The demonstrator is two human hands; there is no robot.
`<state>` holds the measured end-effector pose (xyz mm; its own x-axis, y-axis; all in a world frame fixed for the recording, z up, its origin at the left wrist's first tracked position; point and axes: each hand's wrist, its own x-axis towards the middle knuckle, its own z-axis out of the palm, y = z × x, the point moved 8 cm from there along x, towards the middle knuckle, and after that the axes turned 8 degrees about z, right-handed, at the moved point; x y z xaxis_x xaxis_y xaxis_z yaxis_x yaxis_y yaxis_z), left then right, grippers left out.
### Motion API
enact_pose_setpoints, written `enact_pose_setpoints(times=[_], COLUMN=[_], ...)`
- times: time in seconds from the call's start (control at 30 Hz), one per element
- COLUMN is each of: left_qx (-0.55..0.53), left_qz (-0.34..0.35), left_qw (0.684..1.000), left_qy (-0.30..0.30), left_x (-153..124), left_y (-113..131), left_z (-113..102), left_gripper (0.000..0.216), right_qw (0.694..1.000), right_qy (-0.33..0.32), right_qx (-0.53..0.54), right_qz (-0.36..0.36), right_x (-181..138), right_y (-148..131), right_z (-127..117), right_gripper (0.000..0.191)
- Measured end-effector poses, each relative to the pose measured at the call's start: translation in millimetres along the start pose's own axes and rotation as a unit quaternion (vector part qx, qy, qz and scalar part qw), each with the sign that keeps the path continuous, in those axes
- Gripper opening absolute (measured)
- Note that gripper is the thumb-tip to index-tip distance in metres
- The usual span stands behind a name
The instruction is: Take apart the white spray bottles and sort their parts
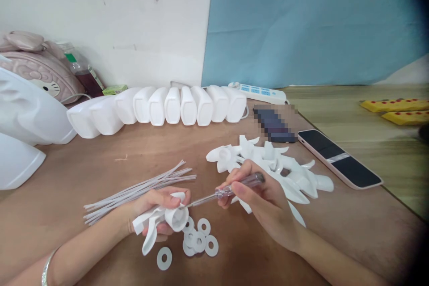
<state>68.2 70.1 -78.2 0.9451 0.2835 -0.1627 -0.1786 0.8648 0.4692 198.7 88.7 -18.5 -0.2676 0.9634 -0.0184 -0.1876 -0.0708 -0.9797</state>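
Fingers of your left hand [157, 208] are curled closed around a white plastic spray-trigger head [166, 221], its round cap mouth turned toward three o'clock and its lever hanging down toward six. Your right hand [259, 199] is closed in a pen-like pinch on a clear-handled screwdriver [231, 189], whose thin metal shaft reaches toward nine o'clock and meets the cap mouth.

To do this well, I would keep the shaft in line with the cap's opening rather than slanted across it, and let the left hand stay low near the brown tabletop [100, 161] so the part cannot wobble. Press gently; the plastic looks thin and a slip would send the tip toward your left fingertips, so keep them behind the rim.

Flat white ring washers [201, 239] lie on the table just below the cap, at six o'clock from it, within easy reach. A bundle of thin white dip tubes [140, 190] lies at ten o'clock from your left hand, and a heap of more white trigger heads [275, 165] sits at twelve o'clock beyond your right hand.
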Motion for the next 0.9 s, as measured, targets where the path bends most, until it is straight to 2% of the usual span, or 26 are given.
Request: enact_pose_setpoints(times=[0.07,0.2,0.43,0.5,0.7,0.8,0.9], left_qx=[0.016,0.027,0.046,0.037,0.009,0.031,0.078], left_qz=[-0.002,0.040,0.020,0.025,0.081,0.093,0.111], left_qw=[1.000,0.996,0.998,0.999,0.997,0.995,0.988], left_qy=[0.022,0.074,0.024,0.016,-0.007,0.015,0.066], left_x=[1,3,4,4,4,4,4], left_y=[-1,2,3,3,2,1,3], left_z=[0,-3,0,-2,-11,-14,-13], left_gripper=[0.018,0.022,0.020,0.019,0.015,0.016,0.022], right_qw=[1.000,1.000,0.992,0.992,0.997,0.998,0.990], right_qy=[-0.005,0.004,0.038,0.042,0.049,0.059,0.064], right_qx=[0.019,0.018,0.062,0.062,0.039,-0.009,-0.080], right_qz=[0.019,0.019,0.100,0.103,0.033,-0.031,-0.094], right_x=[1,3,6,6,2,-4,-12], right_y=[3,5,20,21,8,-6,-19], right_z=[1,1,-5,-5,-7,-8,-4], right_gripper=[0.008,0.008,0.021,0.021,0.014,0.011,0.008])
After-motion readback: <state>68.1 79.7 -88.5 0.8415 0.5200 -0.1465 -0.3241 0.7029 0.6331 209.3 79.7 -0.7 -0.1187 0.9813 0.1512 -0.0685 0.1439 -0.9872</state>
